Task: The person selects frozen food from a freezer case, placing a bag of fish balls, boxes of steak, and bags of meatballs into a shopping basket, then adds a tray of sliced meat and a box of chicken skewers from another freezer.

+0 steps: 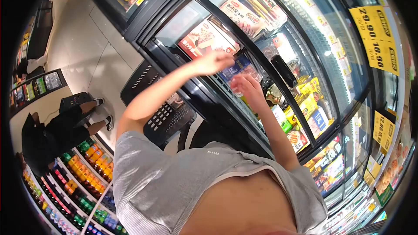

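My left hand [216, 62] reaches in over the open section of a chest freezer, its blurred fingers bent inward. Close by, my right hand [248, 88] is curled, with its fingertips turned toward the left hand. Just beyond and between them is a blue package [240, 68], partly covered by the hands. Whether either hand touches it I cannot make out. A red and white food box [208, 39] lies beside my left hand. Yellow bags [308, 98] lie under the glass, to the right of my right hand.
The freezer's sliding glass lid has a black handle [284, 70]. A dark shopping basket [163, 115] stands against the freezer by my left arm. Another person [56, 132] in dark clothes is at the left, near shelves of drink bottles [89, 161]. Yellow price signs [374, 39] hang at the right.
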`<state>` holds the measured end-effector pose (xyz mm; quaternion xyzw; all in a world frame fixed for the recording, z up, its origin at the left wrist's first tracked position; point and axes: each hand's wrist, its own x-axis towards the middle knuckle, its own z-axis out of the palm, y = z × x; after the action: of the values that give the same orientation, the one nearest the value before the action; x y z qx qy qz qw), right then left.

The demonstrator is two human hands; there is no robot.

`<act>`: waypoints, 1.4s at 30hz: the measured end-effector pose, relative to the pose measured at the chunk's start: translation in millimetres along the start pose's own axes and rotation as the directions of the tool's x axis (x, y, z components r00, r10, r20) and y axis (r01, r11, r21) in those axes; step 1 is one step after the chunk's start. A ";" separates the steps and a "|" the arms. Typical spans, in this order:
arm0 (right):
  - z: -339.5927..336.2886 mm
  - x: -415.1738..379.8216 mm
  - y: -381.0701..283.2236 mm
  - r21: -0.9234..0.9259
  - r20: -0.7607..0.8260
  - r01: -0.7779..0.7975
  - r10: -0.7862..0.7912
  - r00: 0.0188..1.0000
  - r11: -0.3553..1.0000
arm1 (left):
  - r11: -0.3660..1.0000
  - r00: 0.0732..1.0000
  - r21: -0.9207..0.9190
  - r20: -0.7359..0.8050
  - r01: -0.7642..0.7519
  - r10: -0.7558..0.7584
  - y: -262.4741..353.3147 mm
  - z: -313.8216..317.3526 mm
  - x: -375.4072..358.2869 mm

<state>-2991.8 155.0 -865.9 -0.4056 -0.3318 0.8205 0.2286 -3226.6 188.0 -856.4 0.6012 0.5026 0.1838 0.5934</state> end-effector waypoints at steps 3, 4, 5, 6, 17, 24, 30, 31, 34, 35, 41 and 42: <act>16.4 -62.7 -25.4 0.218 0.297 -0.022 -0.044 0.954 0.976 | 0.860 0.993 -0.507 0.116 0.051 0.010 48.9 64.2 -47.7; 27.2 -83.5 -28.7 0.198 0.290 0.024 -0.082 0.953 0.980 | 0.783 0.985 -0.615 0.174 0.097 0.014 67.9 78.5 -64.7; 40.2 -103.5 -29.2 0.180 0.285 0.072 -0.122 0.951 0.981 | 0.692 0.972 -0.706 0.232 0.148 0.029 88.2 91.8 -83.0; 50.4 -122.0 -26.5 0.162 0.280 0.119 -0.162 0.946 0.980 | 0.662 0.984 -0.741 0.177 0.110 0.036 103.1 108.9 -101.4; 119.2 -295.3 67.2 -0.028 0.519 0.135 -0.101 0.849 0.990 | 0.724 0.983 -0.666 -0.096 -0.180 0.157 109.8 273.4 -302.9; 163.0 -342.3 134.5 -0.264 0.727 -0.057 0.237 0.644 0.963 | 0.809 0.921 -0.552 -0.389 -0.200 -0.037 73.6 340.5 -428.1; 195.1 -335.2 172.7 -0.446 0.482 0.081 0.163 0.861 0.892 | 0.774 0.799 -0.602 -0.556 -0.198 -0.229 3.2 337.7 -524.4; 197.0 -325.6 183.0 -0.455 0.423 0.097 0.119 0.898 0.885 | 0.761 0.726 -0.613 -0.620 -0.212 -0.297 -7.3 333.2 -548.7; 226.9 -302.9 209.7 -0.519 0.329 0.078 0.114 0.938 0.851 | 0.638 0.480 -0.694 -0.707 -0.333 -0.519 -50.8 324.3 -632.4; 244.3 -297.9 217.6 -0.525 0.325 0.057 0.138 0.936 0.849 | 0.574 0.413 -0.708 -0.706 -0.411 -0.575 -76.9 321.7 -660.2; 350.8 -273.6 280.1 -0.513 0.283 -0.054 0.228 0.932 0.857 | 0.415 0.213 -0.729 -0.599 -0.544 -0.772 -183.1 300.7 -787.3; 365.6 -273.2 285.1 -0.516 0.286 -0.065 0.243 0.927 0.854 | 0.388 0.226 -0.731 -0.586 -0.561 -0.778 -191.3 292.5 -797.9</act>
<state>-3166.0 -344.8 -768.7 -0.3281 -0.5318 0.7806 -0.0120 -3402.2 -663.0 -795.4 -0.1466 0.6051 0.6894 0.3702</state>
